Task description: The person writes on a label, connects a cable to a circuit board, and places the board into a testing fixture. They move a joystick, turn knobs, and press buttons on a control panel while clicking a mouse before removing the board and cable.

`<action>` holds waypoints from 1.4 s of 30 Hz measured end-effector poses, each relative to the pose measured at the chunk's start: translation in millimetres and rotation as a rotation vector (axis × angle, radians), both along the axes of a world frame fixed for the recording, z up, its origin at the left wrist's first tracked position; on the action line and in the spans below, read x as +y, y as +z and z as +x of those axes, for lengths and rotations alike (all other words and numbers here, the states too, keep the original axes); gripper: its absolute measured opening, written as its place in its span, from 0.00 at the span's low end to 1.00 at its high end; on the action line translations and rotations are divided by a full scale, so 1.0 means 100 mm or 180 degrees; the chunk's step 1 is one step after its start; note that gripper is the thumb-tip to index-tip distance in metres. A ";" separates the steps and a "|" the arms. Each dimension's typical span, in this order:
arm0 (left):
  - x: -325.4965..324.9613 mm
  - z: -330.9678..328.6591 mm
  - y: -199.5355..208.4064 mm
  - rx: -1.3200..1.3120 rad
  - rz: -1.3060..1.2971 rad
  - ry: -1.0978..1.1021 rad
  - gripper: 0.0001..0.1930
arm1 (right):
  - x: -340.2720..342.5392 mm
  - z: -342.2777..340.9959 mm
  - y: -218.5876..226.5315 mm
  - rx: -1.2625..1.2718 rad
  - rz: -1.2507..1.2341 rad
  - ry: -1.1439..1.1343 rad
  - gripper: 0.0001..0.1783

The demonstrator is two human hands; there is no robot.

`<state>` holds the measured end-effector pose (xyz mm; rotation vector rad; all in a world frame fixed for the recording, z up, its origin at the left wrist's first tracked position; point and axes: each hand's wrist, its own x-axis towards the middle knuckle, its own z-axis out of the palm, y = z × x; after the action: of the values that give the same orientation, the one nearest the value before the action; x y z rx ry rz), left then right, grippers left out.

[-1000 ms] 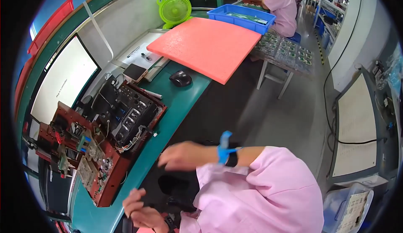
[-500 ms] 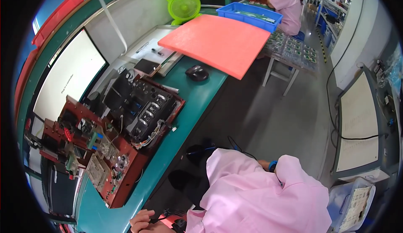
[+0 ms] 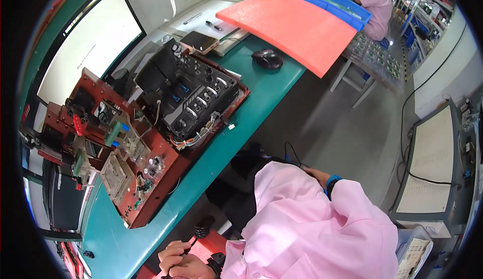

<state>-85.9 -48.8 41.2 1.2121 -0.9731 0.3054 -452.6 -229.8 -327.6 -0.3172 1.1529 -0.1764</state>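
Below the front edge of the green bench, my left hand has its fingers curled round a black cord. The cord runs up to a bunched black coil. A black band circles that wrist. My right hand rests low by my lap, beyond the pink smock, with a blue band at its wrist; its fingers are mostly hidden. Near it loops a thin black cable. On the bench stand a dark red fixture with small circuit parts and a black control panel with exposed wires.
A monitor leans behind the fixture. Farther along the bench are a black mouse, a pink foam board overhanging the edge, and a blue tray. A co-worker in pink sits beyond. A clear bin stands at right.
My view has shifted, so the bench things appear higher and farther right. My left hand and the coiled cord show more fully. My right hand shows slightly more past the smock.
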 end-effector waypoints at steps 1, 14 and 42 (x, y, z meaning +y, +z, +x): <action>-0.01 0.00 -0.01 -0.0007 0.0002 0.0021 0.21 | -0.09 0.08 0.04 0.0012 0.0010 0.0002 0.19; 0.10 0.05 -0.03 -0.0056 0.0234 -0.0076 0.22 | -0.24 0.12 0.21 0.0242 -0.0018 0.0208 0.17; 0.37 0.14 -0.03 -0.0175 0.0544 0.0459 0.18 | -0.70 -1.93 1.18 0.1741 0.0069 0.1406 0.10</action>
<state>-72.0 -11.9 38.5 1.4399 -0.9762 0.3770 -645.6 -299.8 -209.6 -0.6158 1.5875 0.3319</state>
